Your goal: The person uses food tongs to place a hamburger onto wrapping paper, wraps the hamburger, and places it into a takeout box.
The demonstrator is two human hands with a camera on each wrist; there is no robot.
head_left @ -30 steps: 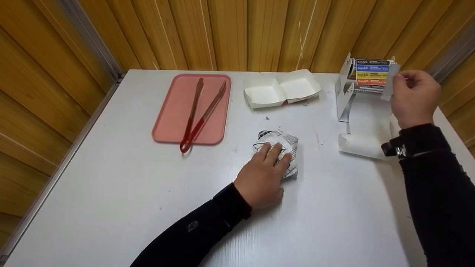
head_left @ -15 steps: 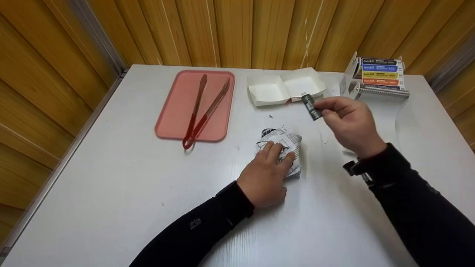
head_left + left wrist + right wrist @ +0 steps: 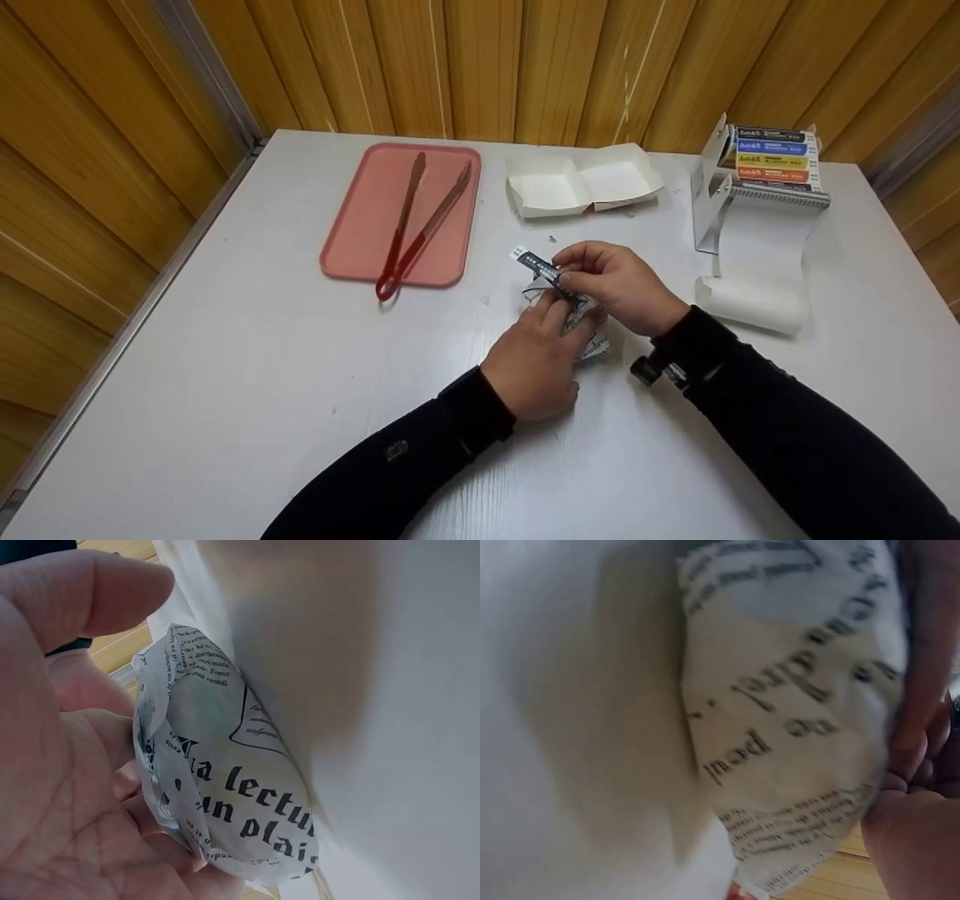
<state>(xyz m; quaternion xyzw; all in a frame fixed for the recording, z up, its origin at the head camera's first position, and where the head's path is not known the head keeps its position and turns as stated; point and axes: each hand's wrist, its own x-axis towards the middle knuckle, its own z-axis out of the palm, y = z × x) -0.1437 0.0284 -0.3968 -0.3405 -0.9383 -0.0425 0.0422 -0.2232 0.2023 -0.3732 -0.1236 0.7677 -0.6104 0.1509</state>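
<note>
A parcel [image 3: 596, 347] wrapped in newsprint-patterned paper lies on the white table, partly covered by both hands. My left hand [image 3: 534, 366] rests on top with its fingers extended across the paper. In the left wrist view the thumb stands apart from the wrapped parcel [image 3: 232, 742]. My right hand [image 3: 626, 289] pinches a black sticker [image 3: 537, 262] with white print between thumb and fingers. The sticker lies slantwise over the parcel's far side, just beyond the left fingertips. The right wrist view shows the parcel's printed side [image 3: 787, 712] close up.
A sticker dispenser [image 3: 772, 161] with rolls in several colours stands at the back right, its white backing strip [image 3: 754, 304] curling onto the table. An opened white paper box [image 3: 547, 191] sits at the back. Red-handled tongs [image 3: 409, 255] lie on a pink tray [image 3: 356, 225].
My right hand has pulled a black sticker off the dispenser and carried it left and down onto the parcel. The left hand has stayed on the parcel.
</note>
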